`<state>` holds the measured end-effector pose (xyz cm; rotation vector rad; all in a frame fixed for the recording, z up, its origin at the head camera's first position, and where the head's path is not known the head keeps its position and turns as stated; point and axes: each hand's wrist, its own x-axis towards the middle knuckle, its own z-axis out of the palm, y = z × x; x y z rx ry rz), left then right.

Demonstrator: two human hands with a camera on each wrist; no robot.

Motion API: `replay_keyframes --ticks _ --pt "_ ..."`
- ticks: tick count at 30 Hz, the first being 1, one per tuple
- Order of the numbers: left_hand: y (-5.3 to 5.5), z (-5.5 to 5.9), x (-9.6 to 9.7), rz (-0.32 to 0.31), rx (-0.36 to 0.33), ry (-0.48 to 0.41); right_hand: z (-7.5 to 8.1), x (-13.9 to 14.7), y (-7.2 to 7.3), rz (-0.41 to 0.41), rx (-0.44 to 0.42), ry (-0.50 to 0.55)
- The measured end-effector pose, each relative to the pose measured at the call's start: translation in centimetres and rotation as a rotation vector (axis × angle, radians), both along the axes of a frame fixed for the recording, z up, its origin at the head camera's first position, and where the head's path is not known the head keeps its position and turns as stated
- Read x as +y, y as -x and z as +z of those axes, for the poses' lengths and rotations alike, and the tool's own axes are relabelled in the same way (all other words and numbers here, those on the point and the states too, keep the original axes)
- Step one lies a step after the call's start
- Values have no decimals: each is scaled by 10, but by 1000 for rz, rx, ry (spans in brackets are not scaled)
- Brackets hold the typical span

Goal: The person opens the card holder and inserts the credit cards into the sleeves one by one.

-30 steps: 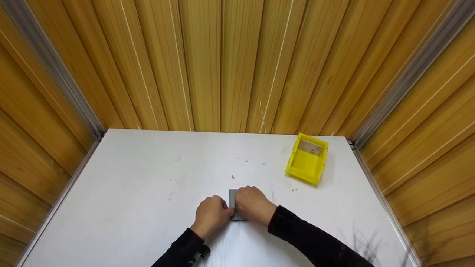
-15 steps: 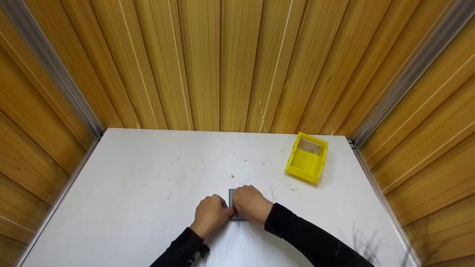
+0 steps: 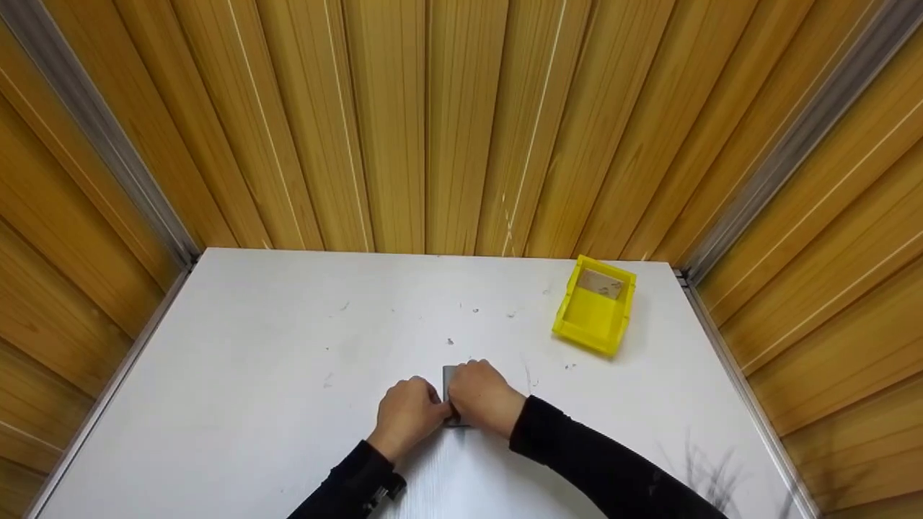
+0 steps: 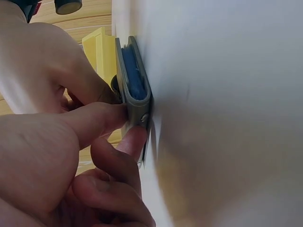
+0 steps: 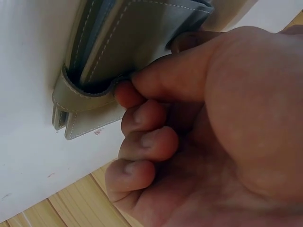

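A small grey wallet (image 3: 448, 375) with pale stitching lies on the white table, partly covered by both hands in the head view. Blue inner leaves show between its covers in the left wrist view, where a snap stud (image 4: 145, 117) sits on its edge. My left hand (image 3: 409, 411) pinches the wallet's near left side between thumb and finger. From the other side, my right hand (image 3: 483, 396) pinches the end of the wallet's strap (image 5: 78, 97), its other fingers curled in. The strap wraps round the wallet's edge in the right wrist view.
An open yellow bin (image 3: 593, 317) stands at the table's back right, with a brownish flat piece (image 3: 601, 283) at its far end. Wood-patterned walls (image 3: 461, 130) enclose the back and sides of the white table (image 3: 238, 375). Dark marks dot the tabletop.
My right hand has shifted slightly left over the wallet, covering more of its lower right part. My left hand keeps its hold, and the bin stays in place.
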<state>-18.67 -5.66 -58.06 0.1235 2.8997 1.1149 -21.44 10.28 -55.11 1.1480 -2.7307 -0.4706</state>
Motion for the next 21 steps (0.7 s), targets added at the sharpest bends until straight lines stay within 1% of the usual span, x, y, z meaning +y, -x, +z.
replay_keyframes --ticks 3,11,13,17,21 --pt "1 0 0 0 -1 2 -1 -1 -1 2 25 -4" --pt "1 0 2 12 3 0 -3 0 -1 1 36 -27" --pt "1 0 2 13 -2 -6 -4 2 0 12 31 -24" --pt "2 -1 1 7 -16 -14 -7 7 0 24 7 16" --pt "1 -1 0 7 -8 -6 -11 10 -1 86 71 51"
